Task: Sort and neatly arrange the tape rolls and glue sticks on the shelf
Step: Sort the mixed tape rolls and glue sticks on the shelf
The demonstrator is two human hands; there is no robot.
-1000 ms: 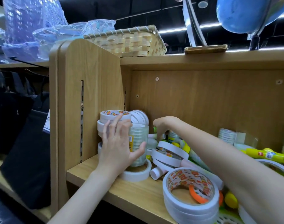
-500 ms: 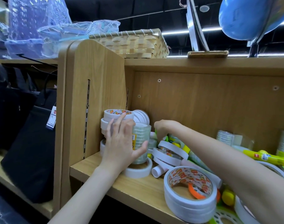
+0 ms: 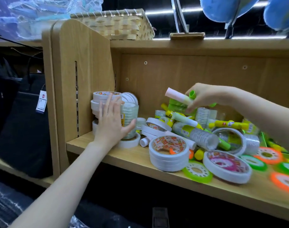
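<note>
At the left end of the wooden shelf (image 3: 107,155) stands a stack of white tape rolls (image 3: 101,99) beside a sleeve of clear tape rolls (image 3: 130,117). My left hand (image 3: 111,124) presses flat against both, fingers straight. My right hand (image 3: 204,97) is raised above the heap and grips a pale pink and green glue stick (image 3: 178,96) with a green cap. Below it lies a jumble of yellow-green glue sticks (image 3: 227,124), a fallen sleeve of clear tape (image 3: 199,137) and wide white tape rolls (image 3: 168,152).
Flat green (image 3: 197,171) and orange tape discs (image 3: 267,155) lie scattered at the right front. A woven basket (image 3: 117,25) and plastic-wrapped goods sit on the shelf top. A dark bag with a tag (image 3: 22,125) hangs left of the side panel (image 3: 81,76).
My right hand has come up out of the pile behind the white rolls, now holding a glue stick in the air. My left hand stays against the stacks. The view shifted right.
</note>
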